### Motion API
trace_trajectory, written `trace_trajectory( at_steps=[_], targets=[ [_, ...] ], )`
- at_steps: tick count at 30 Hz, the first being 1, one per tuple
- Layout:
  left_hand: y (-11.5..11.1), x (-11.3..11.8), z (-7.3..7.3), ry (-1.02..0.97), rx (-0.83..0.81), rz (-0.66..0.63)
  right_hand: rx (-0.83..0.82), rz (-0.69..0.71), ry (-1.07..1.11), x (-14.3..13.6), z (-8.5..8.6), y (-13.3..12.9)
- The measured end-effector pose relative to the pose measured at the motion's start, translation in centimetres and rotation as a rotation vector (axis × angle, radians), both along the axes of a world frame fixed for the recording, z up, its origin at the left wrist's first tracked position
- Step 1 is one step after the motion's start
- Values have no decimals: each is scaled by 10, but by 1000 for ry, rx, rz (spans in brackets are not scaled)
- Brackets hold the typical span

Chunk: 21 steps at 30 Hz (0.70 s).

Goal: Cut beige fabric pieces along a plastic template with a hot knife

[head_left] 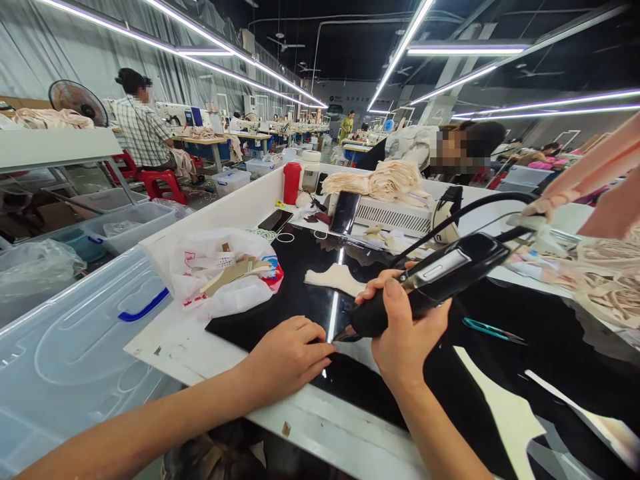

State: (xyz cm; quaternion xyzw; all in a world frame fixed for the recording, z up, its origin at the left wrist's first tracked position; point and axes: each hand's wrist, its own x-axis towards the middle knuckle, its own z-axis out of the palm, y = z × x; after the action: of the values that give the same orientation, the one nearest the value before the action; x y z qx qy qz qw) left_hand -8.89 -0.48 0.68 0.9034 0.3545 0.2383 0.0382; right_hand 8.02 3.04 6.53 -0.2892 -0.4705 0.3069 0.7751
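Note:
My right hand (407, 327) wraps round a bulky black hand-held power tool (440, 273) with a silver plate on its side and a thick black cable. The tool slants down to the left, its narrow tip (345, 333) close to my left fingertips. My left hand (293, 353) rests low over the glossy black sheet (280, 320), fingers bent and drawn together at the tip. What they pinch or press is hidden. A pale translucent patch (363, 352) shows beneath the tool. Just beyond it lies a cream curved cut piece (336, 279).
Teal thread snips (493, 330) and a cream cut piece (503, 407) lie to the right. A white plastic bag of scraps (225, 273) stands left. Farther back are a phone (345, 212), a red cup (291, 183) and bundled fabric (375, 181). A co-worker (455, 150) bends opposite.

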Motion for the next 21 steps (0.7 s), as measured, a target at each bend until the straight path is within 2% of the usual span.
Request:
trace_trajectory(
  at_steps=[5, 10, 15, 21],
  targets=[
    [1, 0, 0, -28, -18, -15, 8, 2, 11, -2, 0, 0],
    [2, -3, 1, -163, -124, -25, -29, 4, 26, -2, 3, -3],
    [2, -3, 0, -249, -185, 27, -38, 27, 49, 0, 2, -6],
    [3, -2, 1, -258, -191, 38, -42, 19, 30, -2, -1, -7]
  ],
)
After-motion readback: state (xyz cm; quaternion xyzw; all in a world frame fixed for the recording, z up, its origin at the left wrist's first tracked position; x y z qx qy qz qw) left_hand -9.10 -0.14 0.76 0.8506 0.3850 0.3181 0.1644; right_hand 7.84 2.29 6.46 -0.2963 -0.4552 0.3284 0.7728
